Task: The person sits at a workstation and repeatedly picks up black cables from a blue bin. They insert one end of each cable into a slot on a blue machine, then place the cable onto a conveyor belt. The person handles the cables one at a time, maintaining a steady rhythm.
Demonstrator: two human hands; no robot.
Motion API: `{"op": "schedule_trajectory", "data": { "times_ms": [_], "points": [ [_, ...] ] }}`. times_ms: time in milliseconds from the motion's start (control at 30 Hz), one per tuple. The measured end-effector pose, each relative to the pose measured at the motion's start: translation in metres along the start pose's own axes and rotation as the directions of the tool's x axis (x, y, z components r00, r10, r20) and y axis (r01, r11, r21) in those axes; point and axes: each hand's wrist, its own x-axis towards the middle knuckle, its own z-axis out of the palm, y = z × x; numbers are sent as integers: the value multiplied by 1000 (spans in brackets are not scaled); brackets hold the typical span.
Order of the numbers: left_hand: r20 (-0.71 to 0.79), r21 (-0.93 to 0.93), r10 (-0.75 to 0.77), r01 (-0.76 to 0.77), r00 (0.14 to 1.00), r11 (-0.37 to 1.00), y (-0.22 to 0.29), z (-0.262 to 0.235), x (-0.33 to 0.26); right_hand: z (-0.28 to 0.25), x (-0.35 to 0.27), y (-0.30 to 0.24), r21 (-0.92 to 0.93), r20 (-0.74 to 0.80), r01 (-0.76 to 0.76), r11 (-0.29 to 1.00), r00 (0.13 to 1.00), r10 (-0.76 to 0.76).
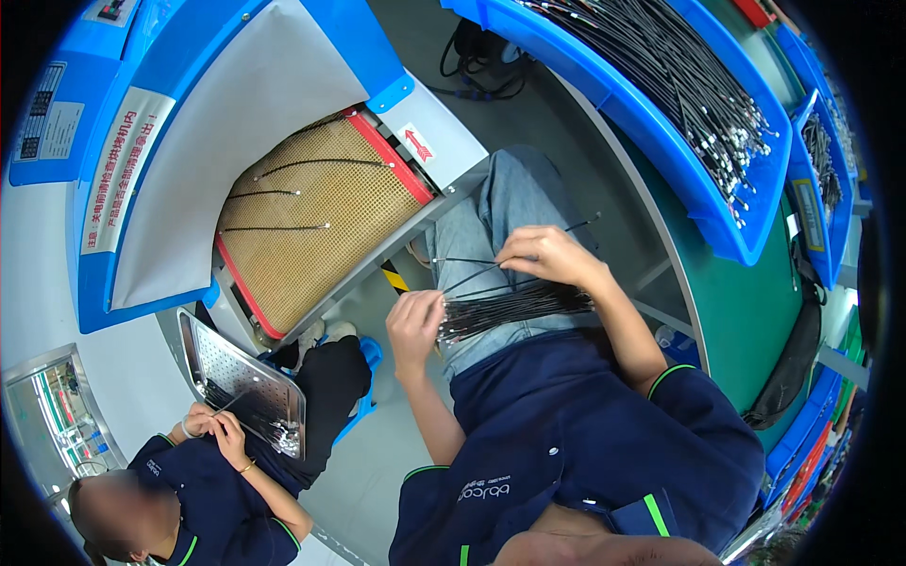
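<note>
One cable (471,277), left grip (415,325) to right grip (543,255)

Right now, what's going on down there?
A thin black cable is held between the seated person's left hand and right hand, above a cable bundle on the lap. Separate cables lie on the mesh belt. To the left, a co-worker's hands are at a metal tray holding more cables.

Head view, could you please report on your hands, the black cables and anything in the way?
Right hand pinching thin black cables; left hand at one, grip unclear. Black cable bundle lying across lap, close by both hands. Nothing visibly blocking hands.
</note>
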Motion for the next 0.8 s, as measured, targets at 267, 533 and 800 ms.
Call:
{"op": "schedule_trajectory", "data": {
  "times_ms": [267,533,800],
  "points": [
    [-83,13,-141,143,987,990,-22,-25,-23,-30,-5,5,-57,-57,-80,995,995,77],
    [-72,-18,-164,164,984,986,-14,-25,-16,-23,3,-3,-87,-20,-25,996,1000,23],
    [-60,-2,-193,193,979,981,-22,-27,-18,-27,1,0,-189,16,-1,982,1000,4]
  ]
}}
